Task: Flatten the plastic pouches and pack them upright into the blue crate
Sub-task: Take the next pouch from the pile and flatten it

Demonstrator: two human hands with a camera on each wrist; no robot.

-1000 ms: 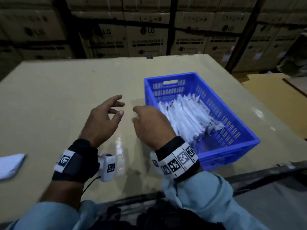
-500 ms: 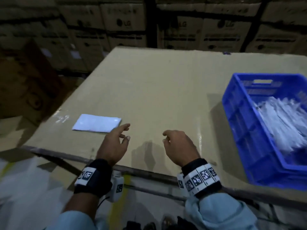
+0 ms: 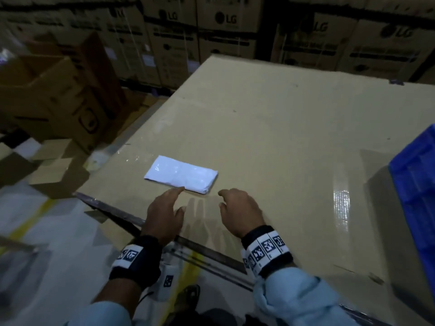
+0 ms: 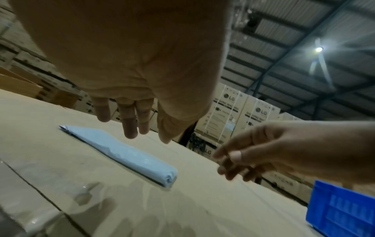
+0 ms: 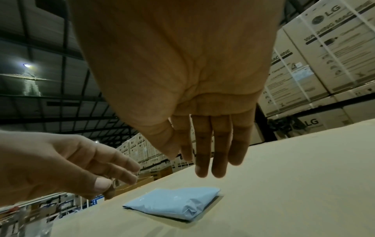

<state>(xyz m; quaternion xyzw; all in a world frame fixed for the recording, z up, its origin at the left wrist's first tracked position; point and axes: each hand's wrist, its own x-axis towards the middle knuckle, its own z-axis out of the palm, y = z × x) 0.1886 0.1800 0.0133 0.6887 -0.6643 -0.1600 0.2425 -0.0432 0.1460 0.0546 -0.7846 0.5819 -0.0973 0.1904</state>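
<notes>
I see warehouse: stacked LG washing-machine cartons [image 3: 226, 27] along back, metal truss roof [image 4: 284, 52] overhead, painted floor lines [image 3: 35, 217].

The blue crate [image 3: 414, 184] is cut off by the right edge of the head view, so its inside is not seen; in the left wrist view only a corner [image 4: 343, 208] is shown. The fingertips of the right hand [image 3: 240, 211] are hidden behind its knuckles in the head view. The printing on the stacked cartons [image 3: 226, 27] is blurred beyond the logo. The floor [image 3: 47, 267] at lower left is smeared
</notes>
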